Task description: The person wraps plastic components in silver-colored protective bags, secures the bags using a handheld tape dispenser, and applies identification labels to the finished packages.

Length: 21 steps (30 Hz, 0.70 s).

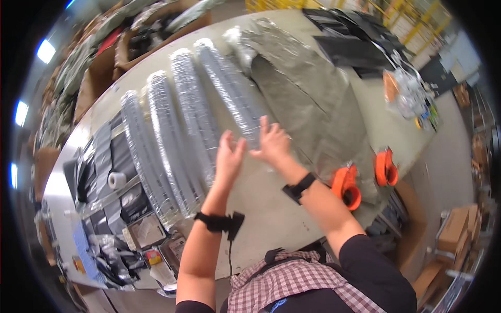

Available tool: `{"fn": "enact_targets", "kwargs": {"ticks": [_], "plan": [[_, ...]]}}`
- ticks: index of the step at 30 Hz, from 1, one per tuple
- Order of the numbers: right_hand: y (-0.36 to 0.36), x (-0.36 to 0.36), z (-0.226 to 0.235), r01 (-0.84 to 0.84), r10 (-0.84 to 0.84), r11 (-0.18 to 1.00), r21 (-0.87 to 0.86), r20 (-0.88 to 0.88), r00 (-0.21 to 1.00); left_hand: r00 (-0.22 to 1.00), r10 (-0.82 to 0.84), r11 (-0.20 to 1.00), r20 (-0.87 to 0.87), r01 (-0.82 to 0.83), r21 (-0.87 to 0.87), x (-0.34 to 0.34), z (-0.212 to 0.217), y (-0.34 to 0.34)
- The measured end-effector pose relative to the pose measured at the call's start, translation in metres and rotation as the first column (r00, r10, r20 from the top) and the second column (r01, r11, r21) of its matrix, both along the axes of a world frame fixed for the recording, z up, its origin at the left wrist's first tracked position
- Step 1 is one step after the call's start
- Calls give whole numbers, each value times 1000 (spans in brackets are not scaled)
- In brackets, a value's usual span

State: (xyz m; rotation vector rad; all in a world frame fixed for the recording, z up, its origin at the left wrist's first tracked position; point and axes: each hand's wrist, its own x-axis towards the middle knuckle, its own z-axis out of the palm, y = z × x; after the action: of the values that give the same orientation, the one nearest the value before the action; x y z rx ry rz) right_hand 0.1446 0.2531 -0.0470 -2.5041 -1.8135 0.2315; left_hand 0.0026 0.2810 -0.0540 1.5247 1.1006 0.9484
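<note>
Several long, clear-plastic-wrapped bundles lie side by side on the pale table. The rightmost wrapped bundle [228, 86] has its near end by my right hand [273, 145], whose spread fingers appear to touch that end. My left hand [228, 159] is just left of it, fingers apart and holding nothing, beside the near part of a second wrapped bundle [192, 99]. Further left are a third wrapped bundle [168, 133] and another wrapped bundle [141, 151]. What the bundles contain is hard to make out through the shiny wrap. A crumpled grey-green plastic sheet [313, 104] covers the table right of my hands.
Two orange tape dispensers [346, 189] sit at the right edge. Black plastic sheets [355, 49] and a clear bag [409, 94] lie at far right. At left are a white tape roll [117, 180], dark packages and a small box [146, 231]. Cardboard boxes [156, 36] stand beyond the table.
</note>
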Motion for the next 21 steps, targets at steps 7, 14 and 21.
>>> {"fn": "enact_targets", "kwargs": {"ticks": [7, 14, 21], "plan": [[-157, 32, 19, 4, 47, 910, 414, -113, 992, 742, 174, 928, -647, 97, 361, 14, -34, 51], [-258, 103, -21, 156, -188, 969, 191, 166, 968, 490, 214, 961, -845, 48, 271, 46, -13, 41], [-277, 186, 19, 192, -161, 824, 532, -105, 981, 546, 265, 945, -795, 15, 325, 30, -23, 15]]}}
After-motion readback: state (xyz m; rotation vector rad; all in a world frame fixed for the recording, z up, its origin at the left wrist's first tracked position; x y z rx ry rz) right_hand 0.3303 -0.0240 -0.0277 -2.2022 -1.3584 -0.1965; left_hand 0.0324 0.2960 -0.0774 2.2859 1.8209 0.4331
